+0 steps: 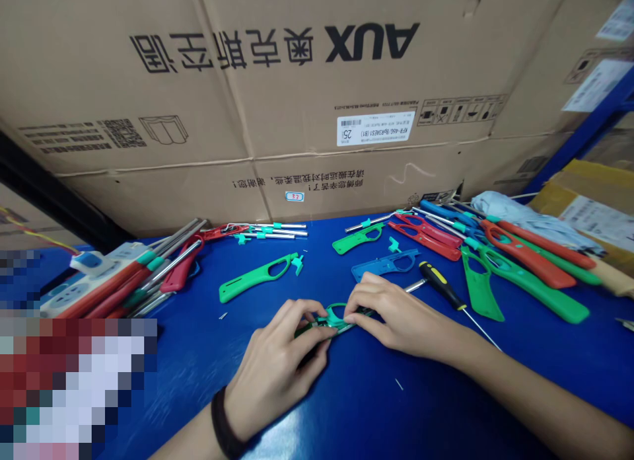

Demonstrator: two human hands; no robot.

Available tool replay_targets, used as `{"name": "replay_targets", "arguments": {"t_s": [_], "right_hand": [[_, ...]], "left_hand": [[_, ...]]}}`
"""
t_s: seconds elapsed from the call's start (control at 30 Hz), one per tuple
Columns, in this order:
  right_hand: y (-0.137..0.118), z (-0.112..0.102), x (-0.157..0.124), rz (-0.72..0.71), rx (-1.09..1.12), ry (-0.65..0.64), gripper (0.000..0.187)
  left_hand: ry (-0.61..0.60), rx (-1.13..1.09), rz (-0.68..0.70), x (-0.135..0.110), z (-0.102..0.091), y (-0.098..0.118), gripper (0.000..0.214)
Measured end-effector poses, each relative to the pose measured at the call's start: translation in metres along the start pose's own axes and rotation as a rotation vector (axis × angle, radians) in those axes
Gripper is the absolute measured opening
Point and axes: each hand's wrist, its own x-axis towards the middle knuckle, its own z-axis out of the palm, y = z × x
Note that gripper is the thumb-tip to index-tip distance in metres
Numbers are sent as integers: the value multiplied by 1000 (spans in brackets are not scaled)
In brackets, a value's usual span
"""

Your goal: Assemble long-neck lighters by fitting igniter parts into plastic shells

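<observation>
"What are the hands doing?"

"The left hand [272, 364] and right hand [401, 318] meet over a green plastic handle [333, 320], their fingers [359, 305] clenched on it, in the middle of the blue tabletop [347, 407]."

"What lies close by?"

"A yellow-and-black screwdriver [440, 285] lies just beyond the right hand. A blue plastic handle [384, 265] sits behind the fingers, and a second green handle [255, 279] lies farther left."
</observation>
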Motion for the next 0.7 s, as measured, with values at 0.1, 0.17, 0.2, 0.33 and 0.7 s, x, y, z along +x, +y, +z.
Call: {"name": "replay_targets", "arguments": {"t_s": [0.1,0.17,0.2,0.33,0.7], "right_hand": [[0,-2,0,-40,-31,-13,13],[0,-4,0,-77,-53,-21,14],[1,-4,0,-95,-69,-25,15],[0,-6,-2,-150,-147,-33,20],[4,-12,-4,-24,60,58,12]], "left_hand": [[-1,4,-10,0,0,1,20],[0,-3,-35,0,-1,1,19],[0,-10,-48,0,-1,1,19],[5,-34,-66,0,-1,0,30],[-4,-53,-107,0,-3,0,13]]}}
